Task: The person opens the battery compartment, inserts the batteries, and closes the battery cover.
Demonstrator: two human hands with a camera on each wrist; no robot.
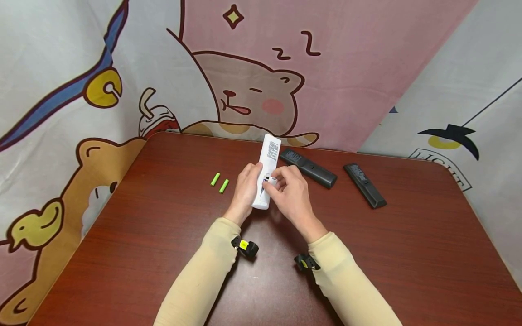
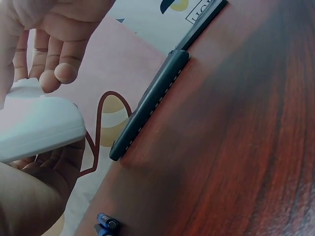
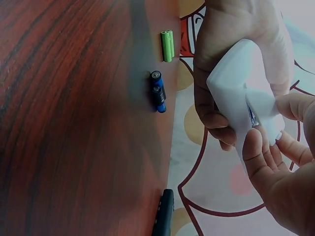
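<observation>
A white remote control [image 1: 271,147] is held back side up, its printed label facing me, above the table. My left hand [image 1: 244,189] grips it along its left side. On its lower half the battery compartment is partly exposed. There my right hand [image 1: 292,194] pinches the white battery cover [image 3: 266,109], which stands tilted up from the remote in the right wrist view. A bit of a battery [image 3: 252,117] shows in the gap beneath it. The fingers hide much of the compartment in the head view.
Two green batteries [image 1: 219,183] lie on the brown table [image 1: 134,235] left of my hands. Blue batteries [image 3: 158,92] lie near them, hidden in the head view. Right of my hands are two black remotes, one nearer [image 1: 314,171] and one farther right [image 1: 364,185]. A cartoon-print curtain [image 1: 346,68] hangs behind.
</observation>
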